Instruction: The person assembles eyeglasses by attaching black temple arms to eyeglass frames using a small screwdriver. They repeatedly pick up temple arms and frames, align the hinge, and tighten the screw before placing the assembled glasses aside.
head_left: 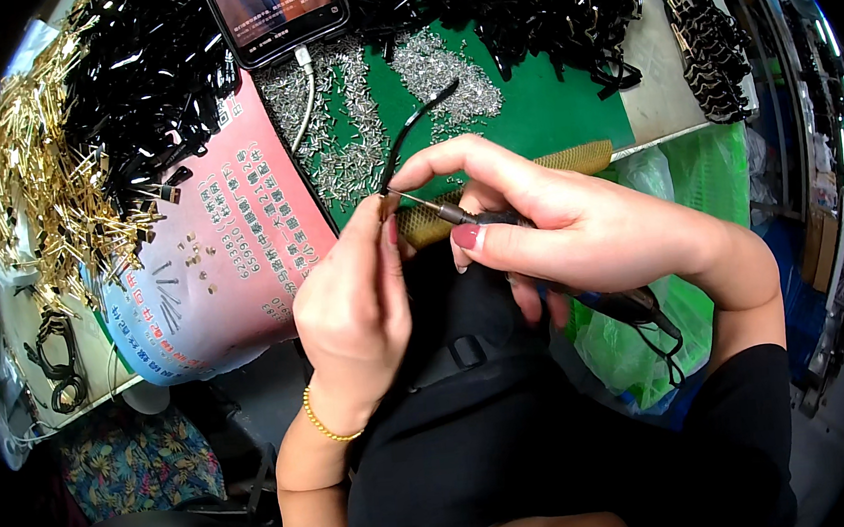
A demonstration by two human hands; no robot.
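Note:
My left hand [351, 310] is closed, pinching the lower end of a thin, curved black eyeglass temple [409, 132]. Its free tip points up and to the right over the mat. Wrapped in my right hand [579, 220] is a dark powered screwdriver [637, 307], its body slanting down to the right. The slim bit reaches left to the pinched end of the temple, close to my right index fingertip. Whether the bit sits in a screw is too small to tell. Just below the fingertips lies a yellow mesh strip [578, 157] along the table edge.
Small silver screw-like pieces [446, 76] lie heaped on a green mat [560, 116]. Behind are a phone [280, 13] with a white cable [309, 98] and piles of black temples [140, 77]. Gold metal parts [28, 177] lie far left. A green plastic bag [693, 320] hangs at right.

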